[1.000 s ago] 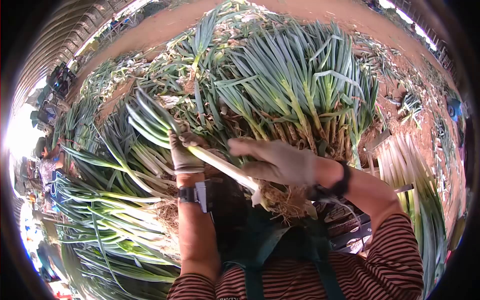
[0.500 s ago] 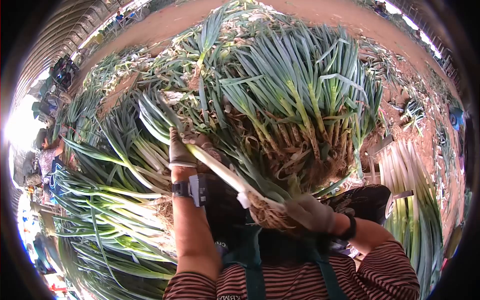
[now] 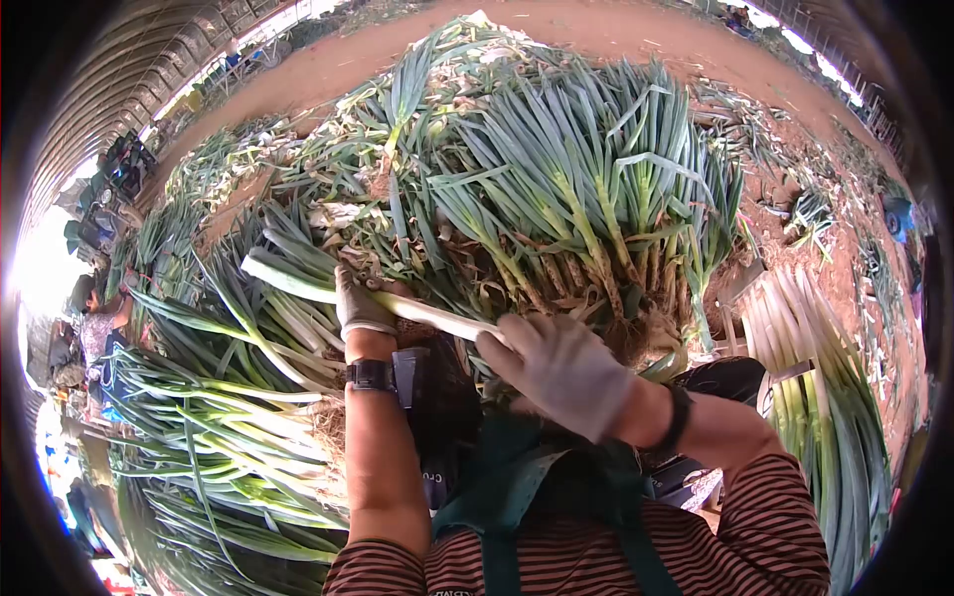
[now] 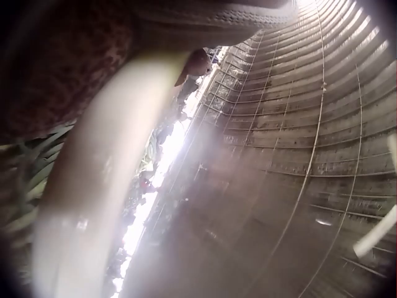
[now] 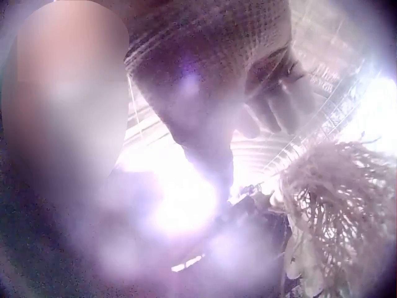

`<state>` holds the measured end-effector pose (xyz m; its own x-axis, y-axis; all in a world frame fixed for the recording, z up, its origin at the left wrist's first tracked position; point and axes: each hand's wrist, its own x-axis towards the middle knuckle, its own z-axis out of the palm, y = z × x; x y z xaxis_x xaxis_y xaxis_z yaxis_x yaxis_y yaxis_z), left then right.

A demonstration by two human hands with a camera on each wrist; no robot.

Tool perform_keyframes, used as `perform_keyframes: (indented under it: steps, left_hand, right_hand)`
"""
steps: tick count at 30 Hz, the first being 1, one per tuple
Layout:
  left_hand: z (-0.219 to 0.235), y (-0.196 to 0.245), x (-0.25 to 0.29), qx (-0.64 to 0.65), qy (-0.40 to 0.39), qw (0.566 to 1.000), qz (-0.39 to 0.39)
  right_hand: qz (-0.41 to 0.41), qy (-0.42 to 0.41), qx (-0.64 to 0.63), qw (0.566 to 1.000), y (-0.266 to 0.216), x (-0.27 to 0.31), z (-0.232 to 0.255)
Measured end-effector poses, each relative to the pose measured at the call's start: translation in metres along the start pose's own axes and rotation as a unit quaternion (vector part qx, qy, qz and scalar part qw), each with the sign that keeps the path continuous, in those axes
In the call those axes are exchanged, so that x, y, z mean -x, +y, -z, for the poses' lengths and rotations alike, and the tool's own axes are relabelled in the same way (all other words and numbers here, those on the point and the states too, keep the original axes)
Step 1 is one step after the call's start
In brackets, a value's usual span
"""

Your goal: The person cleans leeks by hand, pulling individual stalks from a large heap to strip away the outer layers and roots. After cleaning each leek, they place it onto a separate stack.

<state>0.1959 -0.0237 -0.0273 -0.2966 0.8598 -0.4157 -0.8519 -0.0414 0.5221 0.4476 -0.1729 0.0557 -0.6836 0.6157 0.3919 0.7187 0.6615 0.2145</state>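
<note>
My gloved left hand [image 3: 360, 306] grips a long green onion [image 3: 434, 316] where its leaves meet the white stalk. The leaves [image 3: 288, 273] point to the upper left, and the stalk slants down to the right. My gloved right hand [image 3: 566, 375] overlaps the stalk's lower end in the head view, fingers extended and loosely bent. It hides the root end there. In the right wrist view, bushy roots [image 5: 341, 205] hang beside that hand [image 5: 211, 93]. The left wrist view has the pale stalk [image 4: 93, 180] running down from under the glove.
Upright green onions with soiled roots [image 3: 596, 189] stand ahead. A pile with pale stalks [image 3: 238, 427] lies left, and cleaned ones [image 3: 795, 348] lie in a rack at right. Leaf scraps [image 3: 477, 50] cover the ground beyond. Another person [image 3: 99, 328] is at far left.
My right hand swept down past the roots toward my body, then came back up to the stalk. The left hand keeps its grip; the green onion now lies flatter.
</note>
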Motion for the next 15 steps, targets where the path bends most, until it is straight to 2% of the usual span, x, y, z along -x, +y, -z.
perform_keyframes:
  steps: [1,4,7,10,13,15]
  left_hand:
    - [-0.005,-0.001,0.009,0.011,0.012,1.0,0.011]
    - [0.005,0.001,-0.011,-0.004,0.012,1.0,-0.016]
    - [0.004,0.006,-0.006,-0.036,0.038,0.998,-0.044]
    - [-0.003,0.009,0.006,-0.062,0.042,0.996,-0.056]
    - [-0.007,0.013,0.019,-0.093,0.044,0.991,-0.082]
    - [0.018,0.024,-0.005,-0.077,-0.002,0.993,-0.091]
  right_hand:
    - [0.019,-0.005,0.075,0.997,-0.003,-0.006,-0.017]
    - [0.042,-0.045,0.104,0.993,-0.004,-0.013,-0.05]
    - [0.067,-0.073,0.116,0.988,-0.005,-0.006,-0.046]
    - [0.113,-0.065,0.062,0.99,0.008,0.004,-0.05]
    - [0.099,-0.107,-0.083,0.986,0.013,0.022,-0.019]
    - [0.083,-0.137,-0.066,0.985,0.011,0.059,-0.007]
